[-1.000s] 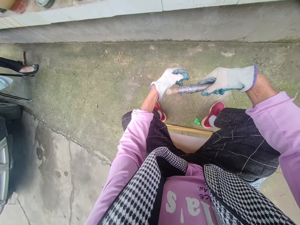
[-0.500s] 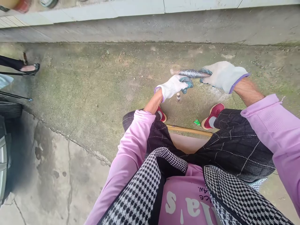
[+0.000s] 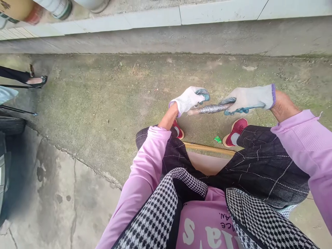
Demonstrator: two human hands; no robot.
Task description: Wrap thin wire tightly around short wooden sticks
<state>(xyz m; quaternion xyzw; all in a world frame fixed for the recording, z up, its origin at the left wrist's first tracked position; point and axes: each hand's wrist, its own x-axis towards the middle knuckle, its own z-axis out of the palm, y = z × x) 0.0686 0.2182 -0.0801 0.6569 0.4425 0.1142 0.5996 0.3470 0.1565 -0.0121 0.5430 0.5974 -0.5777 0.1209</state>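
Observation:
Both my hands wear white knit gloves with blue-coated fingers. My right hand [image 3: 249,98] grips one end of a short stick wound with shiny silver wire [image 3: 211,109], held level over the ground in front of my knees. My left hand [image 3: 189,98] is at the stick's bare left end, its fingers curled by it; whether they pinch the stick or a thin wire I cannot make out. I sit with my red shoes [image 3: 234,129] on the concrete below the stick.
Mossy concrete ground [image 3: 103,103] stretches ahead to a low kerb [image 3: 155,38]. Another person's foot in a black shoe [image 3: 36,81] is at the far left. A car tyre [image 3: 10,126] sits at the left edge. A small green scrap [image 3: 217,139] lies between my shoes.
My right hand swung the wire-wound stick up and away, then back down level beside my left hand. My left hand stayed near the stick's left end.

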